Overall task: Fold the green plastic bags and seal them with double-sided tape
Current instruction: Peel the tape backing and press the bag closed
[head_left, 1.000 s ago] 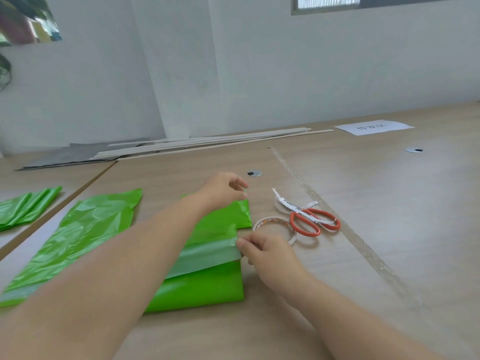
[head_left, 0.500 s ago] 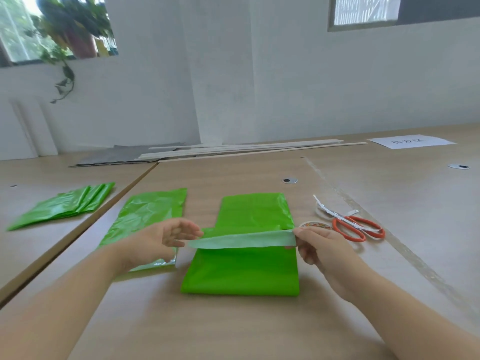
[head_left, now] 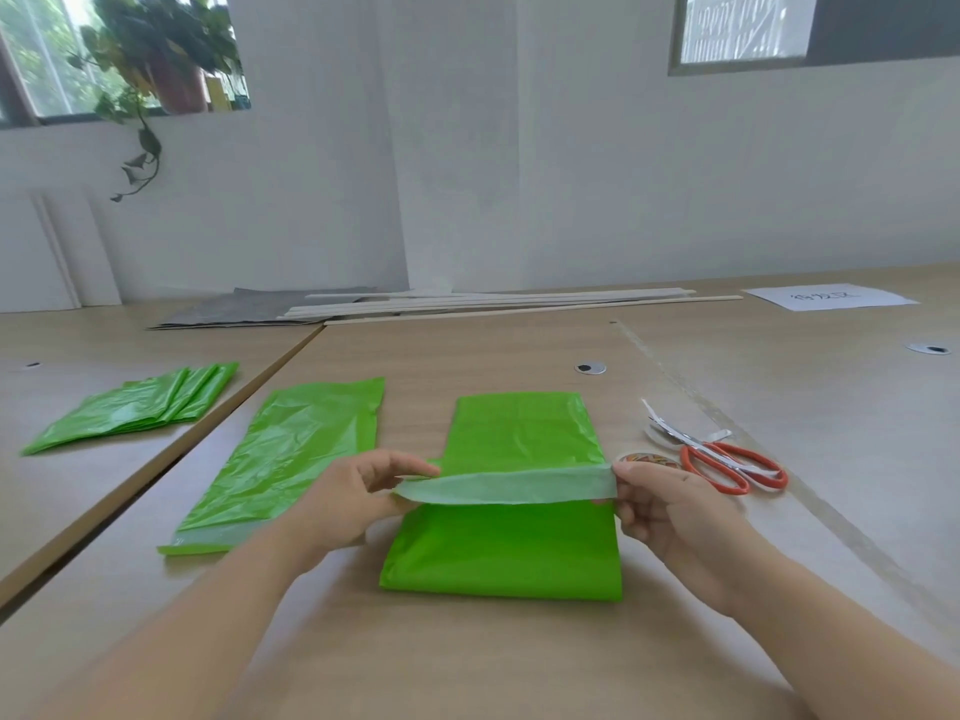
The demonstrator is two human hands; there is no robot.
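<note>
Over wood table (head_left: 467, 662), tape strip (head_left: 509, 485) above green bag (head_left: 498, 553); white walls (head_left: 519, 174).

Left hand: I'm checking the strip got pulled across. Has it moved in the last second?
Yes. The left hand came from the far edge of the folded bag to its left edge, pinching the strip.

Bare left hand (head_left: 358, 504), bare right hand (head_left: 675, 511), bare wrists, both forearms bare as far as seen

Wooden table (head_left: 467, 667) with green bags (head_left: 509, 553), scissors (head_left: 727, 462), tape roll (head_left: 647, 459), paper (head_left: 826, 296).
</note>
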